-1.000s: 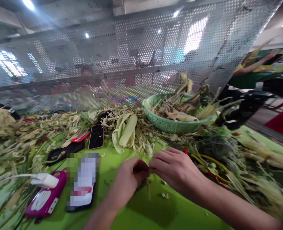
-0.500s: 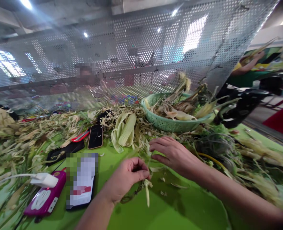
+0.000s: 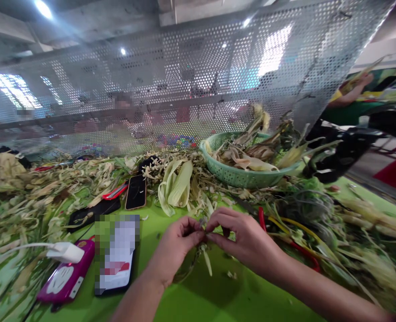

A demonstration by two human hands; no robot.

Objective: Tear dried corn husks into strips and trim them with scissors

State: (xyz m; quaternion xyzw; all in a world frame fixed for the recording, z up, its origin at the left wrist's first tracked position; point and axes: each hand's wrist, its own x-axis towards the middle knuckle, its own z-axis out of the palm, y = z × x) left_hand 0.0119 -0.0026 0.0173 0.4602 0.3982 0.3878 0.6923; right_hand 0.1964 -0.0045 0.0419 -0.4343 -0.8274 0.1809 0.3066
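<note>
Pinched in my left hand (image 3: 181,237) is a small twisted piece of corn husk (image 3: 206,260), its pale narrow tip hanging below the fingers. My right hand (image 3: 233,228) is closed too, thumb and fingertips meeting the left fingertips at the top of that piece. What exactly lies between the fingertips is partly hidden. A thin dark strand (image 3: 187,273) droops from beneath my left hand toward the green tabletop (image 3: 161,304). Behind both hands lies a bundle of pale green corn husks (image 3: 179,185).
A green basket (image 3: 248,179) of dried husks stands behind my right hand. Husk scraps (image 3: 67,179) spread across the left. Two phones (image 3: 117,259), a red cutter (image 3: 115,191) and a purple power bank (image 3: 65,279) lie left. Red handles (image 3: 262,219) show beside my right forearm. Perforated metal sheeting (image 3: 171,89) rises behind.
My right hand has moved left and down to meet my left hand, its spread fingers now closed in a pinch. The red handles have come into sight near the right forearm.
</note>
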